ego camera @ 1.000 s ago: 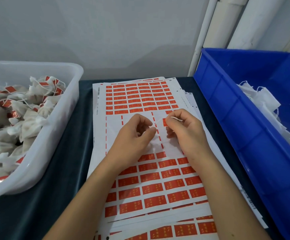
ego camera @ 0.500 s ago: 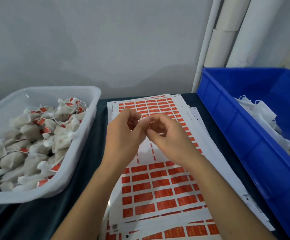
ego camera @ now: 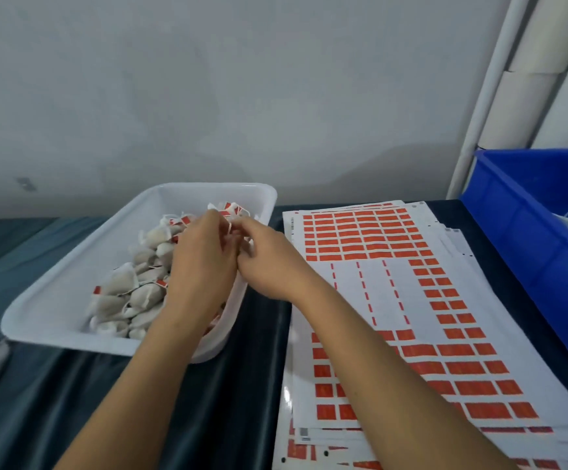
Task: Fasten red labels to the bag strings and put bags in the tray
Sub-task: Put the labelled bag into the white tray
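White tray (ego camera: 72,283); red labels (ego camera: 360,232); blue bin (ego camera: 530,239).

Both hands, left (ego camera: 204,262) & right (ego camera: 269,262), moved off label sheets (ego camera: 394,300) to over white tray (ego camera: 72,293).

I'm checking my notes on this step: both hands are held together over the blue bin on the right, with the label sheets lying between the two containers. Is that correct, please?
Not quite. The left hand and right hand meet over the white tray of labelled bags on the left, not over the blue bin. The head view shows this. The label sheets do lie between the two containers.
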Motion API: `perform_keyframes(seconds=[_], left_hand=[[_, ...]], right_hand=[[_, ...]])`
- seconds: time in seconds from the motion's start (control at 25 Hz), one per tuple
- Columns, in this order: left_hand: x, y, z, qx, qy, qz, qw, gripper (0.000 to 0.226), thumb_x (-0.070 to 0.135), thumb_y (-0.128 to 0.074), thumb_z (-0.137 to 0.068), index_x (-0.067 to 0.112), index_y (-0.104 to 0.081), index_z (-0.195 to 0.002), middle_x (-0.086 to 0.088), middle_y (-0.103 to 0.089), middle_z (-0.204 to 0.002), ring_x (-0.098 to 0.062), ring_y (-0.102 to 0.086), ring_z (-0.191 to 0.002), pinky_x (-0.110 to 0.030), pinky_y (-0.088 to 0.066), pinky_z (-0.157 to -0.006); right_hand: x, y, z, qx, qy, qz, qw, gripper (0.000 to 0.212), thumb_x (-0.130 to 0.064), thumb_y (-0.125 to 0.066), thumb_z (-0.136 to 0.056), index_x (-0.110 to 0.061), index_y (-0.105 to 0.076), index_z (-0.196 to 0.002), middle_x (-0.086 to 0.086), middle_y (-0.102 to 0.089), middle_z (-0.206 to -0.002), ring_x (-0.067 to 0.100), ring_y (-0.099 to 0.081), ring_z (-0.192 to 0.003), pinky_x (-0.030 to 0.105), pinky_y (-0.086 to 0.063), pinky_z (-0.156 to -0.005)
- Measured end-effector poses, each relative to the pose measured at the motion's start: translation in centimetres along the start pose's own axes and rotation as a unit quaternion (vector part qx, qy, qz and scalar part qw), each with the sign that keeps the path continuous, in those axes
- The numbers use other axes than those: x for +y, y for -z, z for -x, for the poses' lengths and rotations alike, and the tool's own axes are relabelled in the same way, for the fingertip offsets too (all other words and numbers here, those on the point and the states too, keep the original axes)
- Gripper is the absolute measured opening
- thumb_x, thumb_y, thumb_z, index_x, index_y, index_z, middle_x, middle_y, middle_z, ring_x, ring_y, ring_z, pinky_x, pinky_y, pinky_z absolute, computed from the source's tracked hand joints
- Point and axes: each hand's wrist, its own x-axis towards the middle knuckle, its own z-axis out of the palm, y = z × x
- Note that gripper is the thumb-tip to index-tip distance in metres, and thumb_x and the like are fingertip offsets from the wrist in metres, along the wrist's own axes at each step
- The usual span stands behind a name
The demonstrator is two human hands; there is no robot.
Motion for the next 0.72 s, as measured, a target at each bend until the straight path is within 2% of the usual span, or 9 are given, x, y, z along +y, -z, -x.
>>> perform_keyframes(seconds=[0.16,0.28,0.44,0.52,0.6,0.72], left_hand=[[-0.7,-0.2,0.4,0.021,0.011,0.002,1.0,0.012,0.012,-0.061,-0.098,0.015,-0.054,-0.089,0.006,-0.055,-0.079,-0.016,-0.051,-0.075,-0.026,-0.029,-0.06],[-0.5,-0.1,0.0,0.028,0.015,0.011,0.999,0.005,0.011,-0.059,-0.098,0.015,-0.058,-0.096,-0.001,-0.061,-0.088,-0.02,-0.054,-0.082,-0.032,-0.036,-0.067],[-0.2,-0.4,-0.3,-0.083,-0.008,-0.068,0.994,0.016,0.012,-0.049,-0.103,0.012,-0.065,-0.098,-0.001,-0.066,-0.089,-0.021,-0.062,-0.082,-0.034,-0.044,-0.065],[0.0,-0.1,-0.3,-0.115,-0.007,-0.094,0.989,0.021,0.012,-0.046,-0.103,0.012,-0.067,-0.101,-0.003,-0.068,-0.09,-0.022,-0.061,-0.08,-0.036,-0.045,-0.065],[0.5,0.4,0.0,-0.104,-0.012,-0.125,0.987,0.018,0.01,-0.047,-0.101,0.013,-0.065,-0.101,-0.004,-0.068,-0.089,-0.024,-0.058,-0.079,-0.036,-0.04,-0.062],[2.0,0.3,1.1,-0.054,-0.115,-0.228,0.965,0.018,0.003,-0.05,-0.091,0.009,-0.062,-0.103,-0.011,-0.066,-0.099,-0.032,-0.057,-0.094,-0.041,-0.045,-0.073]], right_hand=[[0.4,-1.2,-0.3,0.003,-0.013,0.007,1.0,0.035,-0.027,-0.048,-0.102,-0.04,-0.051,-0.134,-0.007,-0.068,-0.124,0.014,-0.065,-0.102,0.032,-0.055,-0.085],[-0.1,-1.6,-0.4,0.03,0.002,0.054,0.998,0.034,-0.025,-0.049,-0.101,-0.035,-0.054,-0.134,-0.002,-0.067,-0.127,0.023,-0.062,-0.112,0.041,-0.053,-0.094],[0.1,-1.4,-0.3,0.047,0.008,0.146,0.988,0.03,-0.019,-0.054,-0.098,-0.024,-0.064,-0.126,0.004,-0.065,-0.127,0.03,-0.057,-0.118,0.054,-0.039,-0.113],[0.3,-1.2,0.1,0.043,-0.005,0.126,0.991,0.031,-0.02,-0.057,-0.098,-0.026,-0.063,-0.128,0.004,-0.063,-0.127,0.028,-0.058,-0.117,0.053,-0.045,-0.109],[0.3,-1.0,0.5,0.042,-0.011,0.097,0.994,0.04,-0.021,-0.061,-0.098,-0.029,-0.057,-0.137,0.001,-0.061,-0.134,0.026,-0.059,-0.119,0.049,-0.051,-0.105],[0.6,0.0,1.4,0.073,0.006,0.077,0.994,0.051,-0.024,-0.067,-0.096,-0.034,-0.049,-0.143,-0.004,-0.059,-0.141,0.02,-0.059,-0.124,0.042,-0.051,-0.106]])
